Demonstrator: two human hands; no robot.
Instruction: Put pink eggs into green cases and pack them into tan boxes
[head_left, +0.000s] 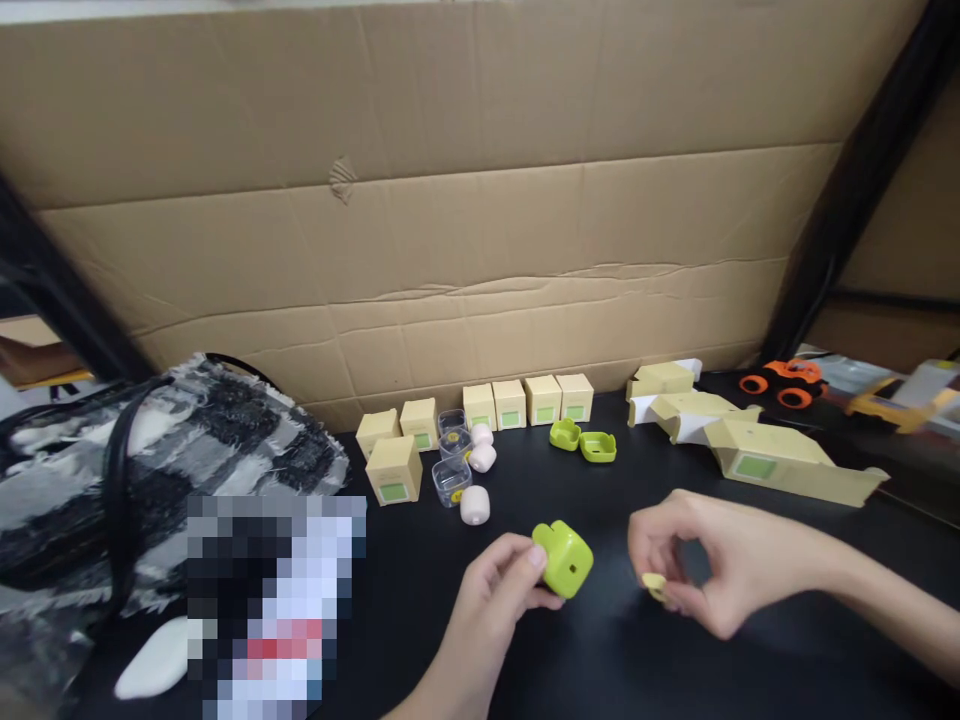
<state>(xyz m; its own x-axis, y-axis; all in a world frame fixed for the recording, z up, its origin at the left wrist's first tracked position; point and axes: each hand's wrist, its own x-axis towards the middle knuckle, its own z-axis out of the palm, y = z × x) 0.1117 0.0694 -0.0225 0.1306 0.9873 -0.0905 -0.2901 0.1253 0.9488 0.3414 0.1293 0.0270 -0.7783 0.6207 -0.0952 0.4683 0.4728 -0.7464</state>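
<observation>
A person's left hand [487,600] holds a small lime-green plastic case [564,558] just above the near middle of the black worktop [600,690]. Thumb and fingertips are clamped on its opposite faces. The right hand [705,560], close beside it, pinches a tiny pale-yellow piece [655,583] between thumb and forefinger, with the other fingers curled.

The case looks light, hard and smooth, with rounded corners that could slip, so the flat sides seem the surest place to grip it. The yellow piece looks small enough to drop easily and probably needs a fingertip pinch.

Along the worktop's back edge, against a cardboard wall [480,200], stands a row of closed cream boxes [525,400]; what is in them cannot be seen. Toward the back left are clear plastic tubs [451,478], the nearest with a yellow speck inside, and pink rounded pieces [475,505] lying loose beside them. Two open green shells [598,446] near the row look empty.

Unfolded cartons [757,455] lie toward the back right corner, with an orange toy truck [784,380] beyond them. A woven bag [187,440] fills the left edge.
</observation>
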